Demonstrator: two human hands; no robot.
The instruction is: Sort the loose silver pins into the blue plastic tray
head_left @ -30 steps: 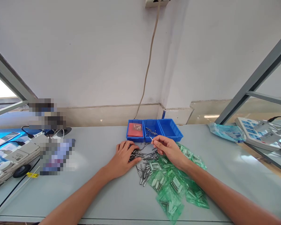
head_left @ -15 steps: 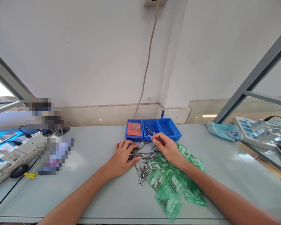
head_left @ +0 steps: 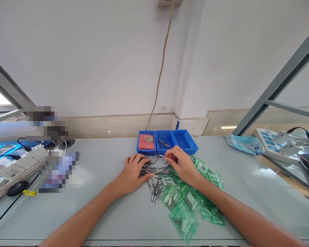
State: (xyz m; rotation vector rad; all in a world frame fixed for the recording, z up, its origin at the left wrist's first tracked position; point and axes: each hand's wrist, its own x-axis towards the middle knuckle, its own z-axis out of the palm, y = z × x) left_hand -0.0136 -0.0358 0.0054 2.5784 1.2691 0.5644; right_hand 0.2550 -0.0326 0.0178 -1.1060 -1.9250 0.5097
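My left hand (head_left: 133,174) rests at the left side of a loose pile of thin metal pins (head_left: 157,187), its fingers curved over the nearest ones and its thumb apart. My right hand (head_left: 181,164) is just in front of the blue bins, thumb and forefinger pinched on a slim metal pin (head_left: 161,156) whose end sticks out to the left. Under and beside my right wrist lie several green plastic bags (head_left: 184,219) with metal pins and white labels inside.
Three joined blue bins (head_left: 193,150) stand behind the pile. A red packet (head_left: 146,142) fills the left bin; a few pins (head_left: 164,142) lie in the middle one. Power strips (head_left: 15,171) and cables are at the left, a blue plastic packet (head_left: 244,144) at the right.
My right hand has moved slightly down and towards the pile, away from the middle bin's edge, with its fingers still pinched. My left hand stays on the pile.
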